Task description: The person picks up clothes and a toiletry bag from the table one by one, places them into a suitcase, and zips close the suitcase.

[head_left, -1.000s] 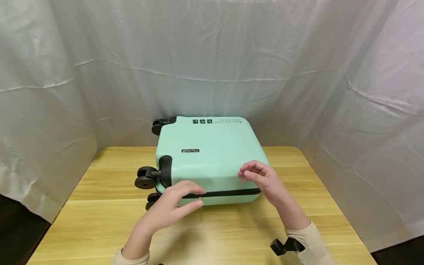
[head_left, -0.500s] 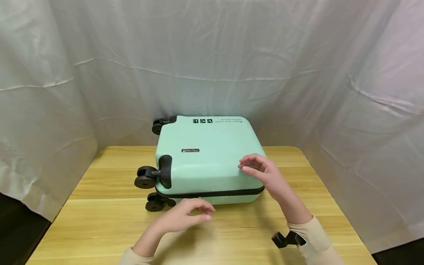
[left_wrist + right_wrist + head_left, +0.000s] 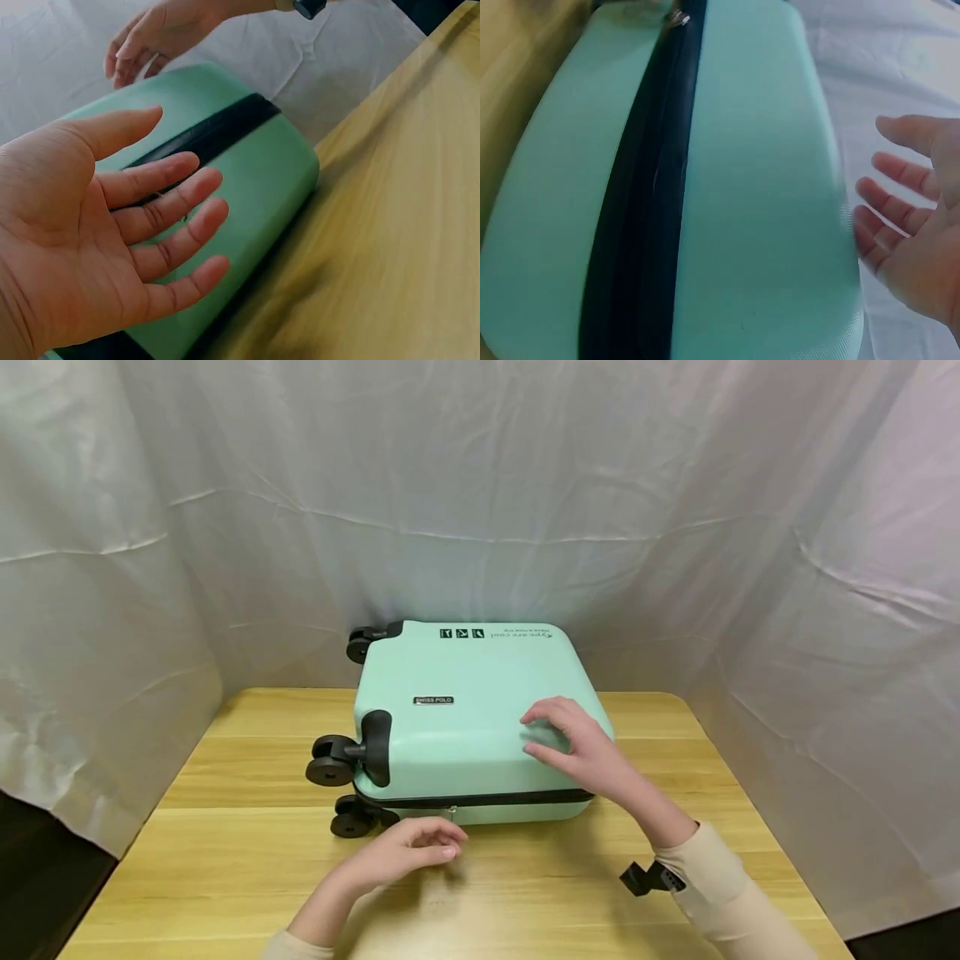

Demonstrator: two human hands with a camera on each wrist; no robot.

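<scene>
A mint-green hard-shell suitcase point(image 3: 480, 693) lies flat on a wooden table, black wheels point(image 3: 333, 760) pointing left. Along its near side runs a black zipper band point(image 3: 510, 797) with a small metal zipper pull point(image 3: 452, 811). My left hand point(image 3: 408, 852) is held in front of that side, below the pull, fingers loosely bent and holding nothing. In the left wrist view its palm point(image 3: 82, 232) shows with the fingers spread. Over the suitcase's right part is my right hand point(image 3: 577, 747), thumb and fingers apart with nothing between them. The right wrist view shows its fingers point(image 3: 892, 202) beside the shell's edge.
The wooden table point(image 3: 225, 860) extends around the suitcase on the left, right and front. Pale fabric point(image 3: 480, 485) hangs behind and on both sides, close to the suitcase's back. A black device point(image 3: 648, 878) is strapped at the right wrist.
My left hand has drawn back from the zipper pull toward the front of the table. My right hand has moved slightly up and left over the shell, its fingers opening wider.
</scene>
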